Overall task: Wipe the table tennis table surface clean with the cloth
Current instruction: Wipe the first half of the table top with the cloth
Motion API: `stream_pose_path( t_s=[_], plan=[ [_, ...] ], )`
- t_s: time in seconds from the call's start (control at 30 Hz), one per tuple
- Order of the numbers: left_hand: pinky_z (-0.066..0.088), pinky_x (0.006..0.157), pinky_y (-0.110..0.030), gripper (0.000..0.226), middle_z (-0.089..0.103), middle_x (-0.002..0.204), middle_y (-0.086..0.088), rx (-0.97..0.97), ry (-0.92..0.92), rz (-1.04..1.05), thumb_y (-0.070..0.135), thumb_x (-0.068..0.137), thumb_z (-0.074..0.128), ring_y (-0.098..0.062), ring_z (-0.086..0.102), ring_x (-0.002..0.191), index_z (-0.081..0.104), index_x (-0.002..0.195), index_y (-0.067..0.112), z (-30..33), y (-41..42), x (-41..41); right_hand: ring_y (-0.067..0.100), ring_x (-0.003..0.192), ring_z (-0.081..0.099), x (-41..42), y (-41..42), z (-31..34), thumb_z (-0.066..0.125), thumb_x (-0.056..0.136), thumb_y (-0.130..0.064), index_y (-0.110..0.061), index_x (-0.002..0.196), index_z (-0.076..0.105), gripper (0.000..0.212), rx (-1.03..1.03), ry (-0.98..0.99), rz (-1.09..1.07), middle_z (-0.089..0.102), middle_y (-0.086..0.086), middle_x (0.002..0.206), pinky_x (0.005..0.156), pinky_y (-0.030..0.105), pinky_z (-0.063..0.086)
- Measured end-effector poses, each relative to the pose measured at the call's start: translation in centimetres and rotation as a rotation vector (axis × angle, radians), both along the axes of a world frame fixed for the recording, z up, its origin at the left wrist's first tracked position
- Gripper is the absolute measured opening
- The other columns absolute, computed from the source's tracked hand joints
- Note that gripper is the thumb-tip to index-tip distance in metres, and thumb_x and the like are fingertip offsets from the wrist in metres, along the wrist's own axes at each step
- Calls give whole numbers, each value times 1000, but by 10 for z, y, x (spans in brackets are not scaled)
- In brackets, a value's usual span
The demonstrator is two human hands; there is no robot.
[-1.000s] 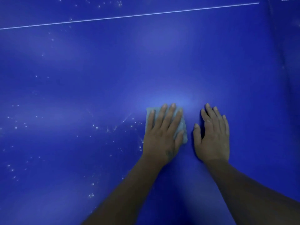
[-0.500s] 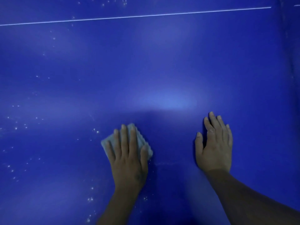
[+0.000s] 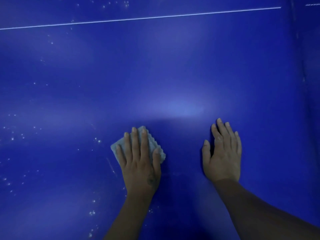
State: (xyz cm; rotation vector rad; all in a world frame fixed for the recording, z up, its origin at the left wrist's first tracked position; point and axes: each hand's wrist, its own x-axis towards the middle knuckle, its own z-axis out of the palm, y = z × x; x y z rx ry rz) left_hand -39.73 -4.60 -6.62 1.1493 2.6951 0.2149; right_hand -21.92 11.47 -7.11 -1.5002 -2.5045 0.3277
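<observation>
The blue table tennis table [image 3: 155,66] fills the view. A small pale folded cloth [image 3: 153,144] lies flat on it near the lower middle. My left hand [image 3: 140,161] presses down on the cloth with straight fingers spread over it, so only the cloth's edges show. My right hand [image 3: 223,153] rests flat on the bare table to the right, fingers straight and holding nothing. White specks of dirt [image 3: 22,135] dot the left part of the surface.
A thin white line [image 3: 138,19] runs across the far part of the table. A darker vertical seam or edge [image 3: 301,66] stands at the right. More white specks [image 3: 91,213] lie near the lower left of my left forearm.
My left hand slid the cloth left and toward me from beside the right hand, then shifted slightly back to the right. The right hand stayed in place.
</observation>
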Motion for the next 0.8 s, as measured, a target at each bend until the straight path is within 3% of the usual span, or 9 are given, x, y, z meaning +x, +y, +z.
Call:
stream_pose_path(
  t_s=[0.2,0.37,0.63,0.8],
  plan=[
    [8,129,-64,69,9,178,-8,-1,39,29,47,112,34,-30,1,165,13,170,16,-3,25,-3,25,162,25,0,0,-1,49,108,-31,-4,155,51,54,30,11,5,35,5,172,131,54,21],
    [8,129,-63,70,4,178,-8,-20,29,-194,50,113,27,-30,-2,165,7,171,18,-1,67,15,26,162,27,1,0,-2,49,108,-31,-6,155,50,54,53,12,11,36,6,171,131,53,21],
    [16,129,-63,68,8,178,-5,10,-49,-443,45,112,40,-29,4,165,16,170,19,4,-17,83,25,162,25,2,-1,-2,45,110,-33,-9,158,47,53,41,14,25,34,4,173,133,47,14],
    [18,128,-62,69,13,178,-5,33,13,-508,45,111,42,-28,7,165,19,170,19,1,-7,60,28,159,34,8,-6,1,45,112,-26,-5,155,50,48,89,58,49,38,8,170,130,53,23]
  ],
)
